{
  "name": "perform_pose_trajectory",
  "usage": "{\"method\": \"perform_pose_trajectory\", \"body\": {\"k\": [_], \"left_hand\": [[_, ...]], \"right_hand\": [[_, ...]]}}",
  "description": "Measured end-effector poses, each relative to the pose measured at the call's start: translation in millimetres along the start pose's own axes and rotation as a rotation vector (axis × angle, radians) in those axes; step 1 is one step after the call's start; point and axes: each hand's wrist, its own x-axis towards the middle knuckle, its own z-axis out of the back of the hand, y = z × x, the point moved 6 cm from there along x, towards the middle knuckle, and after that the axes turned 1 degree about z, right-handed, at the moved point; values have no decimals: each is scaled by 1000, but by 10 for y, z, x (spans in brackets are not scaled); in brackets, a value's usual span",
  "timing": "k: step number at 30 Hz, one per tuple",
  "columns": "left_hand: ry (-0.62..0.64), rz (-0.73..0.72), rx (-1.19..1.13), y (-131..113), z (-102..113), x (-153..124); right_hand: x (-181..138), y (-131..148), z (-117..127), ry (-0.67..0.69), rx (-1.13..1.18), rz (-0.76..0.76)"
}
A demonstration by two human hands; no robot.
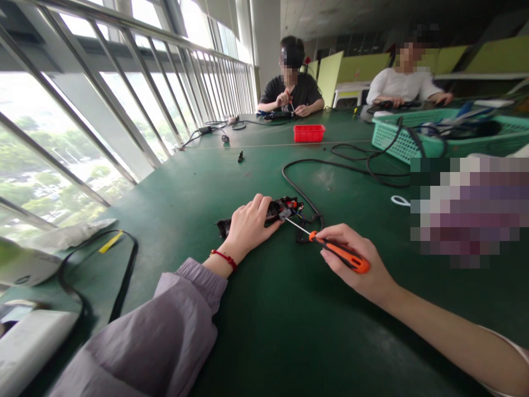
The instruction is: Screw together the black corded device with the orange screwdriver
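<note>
My left hand (pixel 250 223) is closed over a small black device (pixel 276 210) with exposed red and coloured wiring, pressing it onto the green table (pixel 289 331). My right hand (pixel 359 263) grips an orange-handled screwdriver (pixel 341 253). Its thin metal tip points left and reaches the open end of the device. A black cable (pixel 303 196) runs from the device toward the far side of the table.
A red tray (pixel 309 133) and a teal basket (pixel 407 140) of cables stand farther back. Two other people work at the far end of the table. A black strap (pixel 124 275) and white items lie at the left, by the window railing.
</note>
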Motion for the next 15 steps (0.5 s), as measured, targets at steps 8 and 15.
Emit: {"method": "perform_pose_trajectory", "body": {"k": [8,15], "left_hand": [[26,15,-13,4,3,3],[19,2,-14,3,1,3]], "right_hand": [[-46,69,-239,339,-232,217],[-75,49,-282,440,-311,246]]}}
